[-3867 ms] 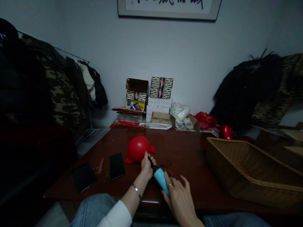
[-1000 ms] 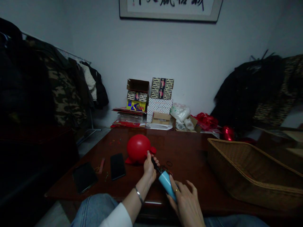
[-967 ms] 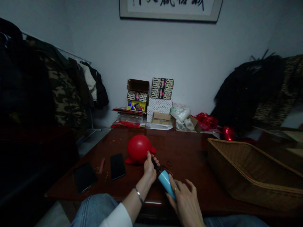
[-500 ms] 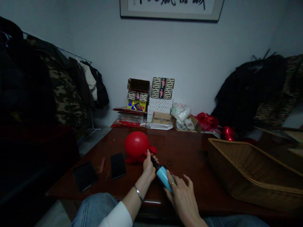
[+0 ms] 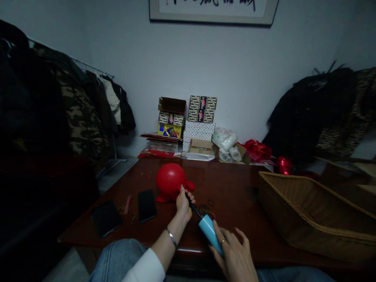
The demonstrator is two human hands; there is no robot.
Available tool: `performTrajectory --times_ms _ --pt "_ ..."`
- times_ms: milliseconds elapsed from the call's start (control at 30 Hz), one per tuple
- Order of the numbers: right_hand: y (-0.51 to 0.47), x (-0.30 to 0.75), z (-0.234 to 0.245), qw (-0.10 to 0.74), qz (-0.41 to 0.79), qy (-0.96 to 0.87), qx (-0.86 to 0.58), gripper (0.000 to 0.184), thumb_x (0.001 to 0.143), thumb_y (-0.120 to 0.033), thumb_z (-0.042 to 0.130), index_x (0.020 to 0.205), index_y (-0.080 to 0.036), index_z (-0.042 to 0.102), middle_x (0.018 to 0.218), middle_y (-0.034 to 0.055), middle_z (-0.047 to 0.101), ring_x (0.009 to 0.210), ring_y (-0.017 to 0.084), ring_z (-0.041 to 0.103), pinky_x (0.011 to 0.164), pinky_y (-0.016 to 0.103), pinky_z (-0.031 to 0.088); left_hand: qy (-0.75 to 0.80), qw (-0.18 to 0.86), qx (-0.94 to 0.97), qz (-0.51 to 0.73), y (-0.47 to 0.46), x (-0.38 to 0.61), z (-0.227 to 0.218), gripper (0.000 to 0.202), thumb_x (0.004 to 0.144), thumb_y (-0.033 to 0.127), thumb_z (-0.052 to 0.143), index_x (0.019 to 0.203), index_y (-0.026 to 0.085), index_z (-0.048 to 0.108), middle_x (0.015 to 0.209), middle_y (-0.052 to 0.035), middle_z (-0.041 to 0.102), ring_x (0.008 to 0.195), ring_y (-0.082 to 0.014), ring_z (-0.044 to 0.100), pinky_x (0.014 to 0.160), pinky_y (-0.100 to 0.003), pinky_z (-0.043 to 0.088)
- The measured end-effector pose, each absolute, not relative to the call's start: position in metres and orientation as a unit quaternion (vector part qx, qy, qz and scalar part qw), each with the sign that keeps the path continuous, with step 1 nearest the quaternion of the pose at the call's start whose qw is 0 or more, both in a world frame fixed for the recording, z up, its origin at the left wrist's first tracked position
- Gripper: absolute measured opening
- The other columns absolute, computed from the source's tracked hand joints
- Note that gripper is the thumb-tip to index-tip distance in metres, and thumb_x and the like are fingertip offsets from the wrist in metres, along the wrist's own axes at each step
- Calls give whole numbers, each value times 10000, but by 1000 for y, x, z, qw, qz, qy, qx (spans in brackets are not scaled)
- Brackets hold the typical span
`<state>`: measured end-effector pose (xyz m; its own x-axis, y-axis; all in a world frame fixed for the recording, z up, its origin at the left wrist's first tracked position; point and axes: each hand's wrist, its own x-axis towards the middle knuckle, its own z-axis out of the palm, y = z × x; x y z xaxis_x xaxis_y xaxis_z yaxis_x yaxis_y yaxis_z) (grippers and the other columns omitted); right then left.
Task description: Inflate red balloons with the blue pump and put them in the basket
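A round, inflated red balloon (image 5: 170,177) rests over the table, with limp red pieces around its base. My left hand (image 5: 183,206) is closed around the black nozzle end of a hand balloon pump (image 5: 210,233), right at the balloon's neck; the exact join is hidden by my fingers. My right hand (image 5: 235,250) grips the pump's light blue barrel, thumb and fingers around it. A dark rod shows between the black end and the blue barrel. Beside the pump lie several small coloured rubber bands (image 5: 205,209).
Two dark phone-like slabs lie left on the brown table (image 5: 235,184): one slab (image 5: 146,205) and another (image 5: 106,218), with a small reddish stick (image 5: 127,204) between them. A wicker basket (image 5: 293,219) stands right. Stacked boxes (image 5: 199,131) are behind the table.
My right hand has drawn the blue barrel down and to the right, away from my left hand, so more of the dark rod shows. The balloon has shifted very slightly right.
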<state>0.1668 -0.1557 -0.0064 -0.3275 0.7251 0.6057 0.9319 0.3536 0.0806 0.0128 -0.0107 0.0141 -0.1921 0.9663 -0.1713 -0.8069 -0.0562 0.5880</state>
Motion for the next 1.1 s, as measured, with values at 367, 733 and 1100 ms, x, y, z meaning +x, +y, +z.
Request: performTrajectory --times_ms 367,733,1100 --pt "-169 196 -12 234 -269 -798 -486 550 851 -461 472 1355 -277 351 998 5 671 788 155 628 865 375 319 264 641 141 707 -9 16 4 443 679 570 637 694 185 419 516 60 414 395 -48 358 367 -166 269" --pt "-152 162 0 240 -196 -781 -543 465 879 -342 460 1321 -214 388 1001 59 636 884 179 600 951 438 259 275 648 157 693 -22 28 8 440 659 535 673 682 195 395 495 69 413 390 -60 370 385 -186 291" --pt "-141 143 5 254 -195 -768 -554 441 868 -324 457 1295 -219 421 954 55 636 850 184 596 946 427 279 299 643 149 689 -9 18 5 448 690 586 610 680 194 392 492 69 407 375 -57 362 370 -181 284"
